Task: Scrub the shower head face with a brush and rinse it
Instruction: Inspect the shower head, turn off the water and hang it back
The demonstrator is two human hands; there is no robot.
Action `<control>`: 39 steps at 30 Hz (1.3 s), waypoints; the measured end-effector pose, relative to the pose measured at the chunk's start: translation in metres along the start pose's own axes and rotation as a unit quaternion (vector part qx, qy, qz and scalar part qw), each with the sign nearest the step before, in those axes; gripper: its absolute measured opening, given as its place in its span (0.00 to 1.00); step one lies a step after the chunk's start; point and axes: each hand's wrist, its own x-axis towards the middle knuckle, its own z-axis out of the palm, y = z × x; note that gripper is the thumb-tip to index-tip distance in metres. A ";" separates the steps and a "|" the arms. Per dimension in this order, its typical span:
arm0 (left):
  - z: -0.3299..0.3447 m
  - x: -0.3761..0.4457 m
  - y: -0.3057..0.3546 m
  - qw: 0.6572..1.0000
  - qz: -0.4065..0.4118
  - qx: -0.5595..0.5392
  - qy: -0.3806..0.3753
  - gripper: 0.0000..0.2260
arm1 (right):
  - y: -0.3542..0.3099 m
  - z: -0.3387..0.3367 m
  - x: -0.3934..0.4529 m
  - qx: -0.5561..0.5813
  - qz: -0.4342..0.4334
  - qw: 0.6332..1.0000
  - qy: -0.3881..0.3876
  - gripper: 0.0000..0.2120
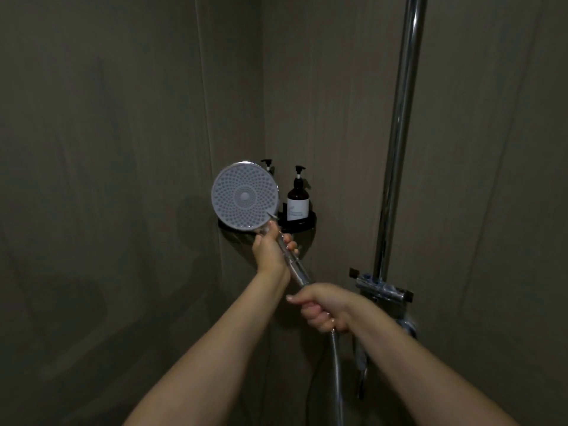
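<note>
The round shower head (245, 196) is held up in the shower corner with its grey, nozzle-dotted face turned toward me. My left hand (270, 249) grips the upper part of its clear handle (293, 262), just under the head. My right hand (322, 307) is closed around the lower end of the handle, where the metal hose (336, 364) hangs down from it. No brush is in view, and no water comes from the nozzles.
A black corner shelf (302, 224) behind the head holds a dark pump bottle (297, 196); a second pump top (266, 164) peeks over the head. A chrome riser pipe (399, 133) runs up at right to the mixer valve (382, 289). Dark walls surround.
</note>
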 end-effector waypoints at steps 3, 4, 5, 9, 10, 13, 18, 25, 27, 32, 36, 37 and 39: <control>-0.001 -0.001 -0.002 1.000 -0.006 0.011 -0.008 0.06 | 0.002 0.000 -0.002 -0.005 0.004 1.000 -0.018 0.12; 0.000 -0.001 -0.005 1.000 0.012 0.028 0.008 0.06 | 0.004 0.005 0.001 -0.074 -0.026 0.995 0.067 0.06; 0.000 -0.001 -0.007 0.998 0.033 0.044 0.030 0.05 | 0.007 0.010 0.005 -0.169 -0.072 0.965 0.186 0.07; 0.000 0.001 -0.007 0.998 0.031 0.051 0.034 0.06 | 0.007 0.019 0.016 -0.177 -0.094 0.938 0.282 0.06; -0.001 0.001 -0.005 0.999 -0.001 0.044 0.001 0.07 | 0.003 0.015 0.014 -0.090 -0.033 0.982 0.164 0.03; -0.003 0.000 -0.004 0.995 -0.071 -0.004 -0.068 0.09 | 0.003 -0.004 0.009 0.061 0.051 0.991 -0.108 0.18; -0.002 0.000 -0.010 0.997 0.044 0.057 0.039 0.06 | 0.008 0.009 0.020 -0.179 -0.070 0.952 0.239 0.05; -0.003 -0.006 -0.002 0.997 -0.009 0.062 -0.053 0.09 | 0.011 0.030 0.024 -0.064 -0.043 0.968 0.237 0.09; -0.007 -0.007 0.001 0.992 -0.036 0.060 -0.103 0.12 | 0.014 0.022 0.021 -0.016 -0.002 0.995 0.103 0.04; -0.013 -0.009 -0.002 0.982 -0.099 0.038 -0.156 0.16 | 0.014 0.001 0.010 0.015 0.052 0.993 -0.105 0.15; -0.013 -0.004 -0.007 0.999 -0.036 0.013 -0.024 0.13 | 0.015 0.016 0.018 -0.199 -0.069 0.941 0.264 0.08; -0.012 -0.002 -0.007 1.000 -0.029 0.001 -0.004 0.12 | 0.015 0.020 0.019 -0.255 -0.105 0.896 0.349 0.08; -0.010 -0.001 -0.007 1.000 -0.027 0.009 -0.002 0.12 | 0.014 0.026 0.020 -0.266 -0.117 0.869 0.401 0.09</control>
